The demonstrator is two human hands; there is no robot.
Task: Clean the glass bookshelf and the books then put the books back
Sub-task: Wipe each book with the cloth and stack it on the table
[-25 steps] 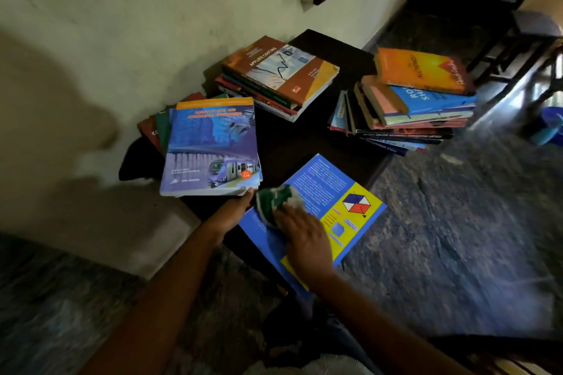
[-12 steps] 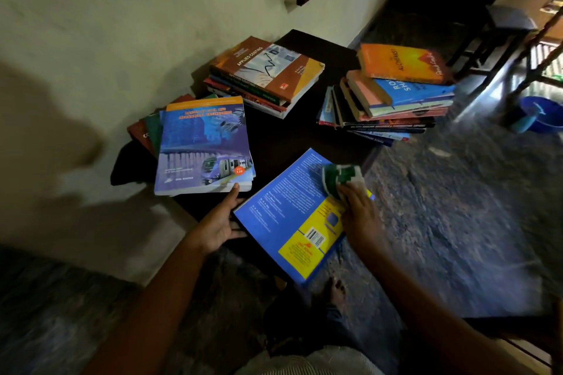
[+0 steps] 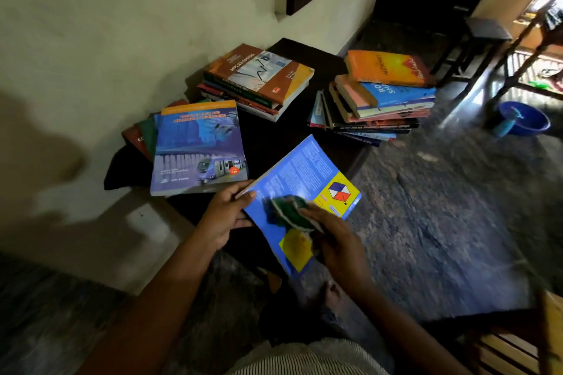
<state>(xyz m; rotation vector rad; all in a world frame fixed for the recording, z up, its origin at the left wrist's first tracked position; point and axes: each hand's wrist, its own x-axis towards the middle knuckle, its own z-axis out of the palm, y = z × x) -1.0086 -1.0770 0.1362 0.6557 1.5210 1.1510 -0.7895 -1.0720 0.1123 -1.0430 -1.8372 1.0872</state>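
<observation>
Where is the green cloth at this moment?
In the head view, low centre: the right hand holds the green cloth on the blue book, just right of the left hand.

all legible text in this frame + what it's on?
"APPLIED COSTING": brown book, back stack.
"ALCHEMIST": orange book.
"RO", "SH": light-blue book beneath, rest covered.
"120": sticker, train-cover book; title blurred.
Held blue book: print too small.

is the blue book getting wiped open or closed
Closed: the blue book shows one whole cover facing up, no pages spread. The left hand grips its corner; the right hand holds a green cloth on it.
</observation>
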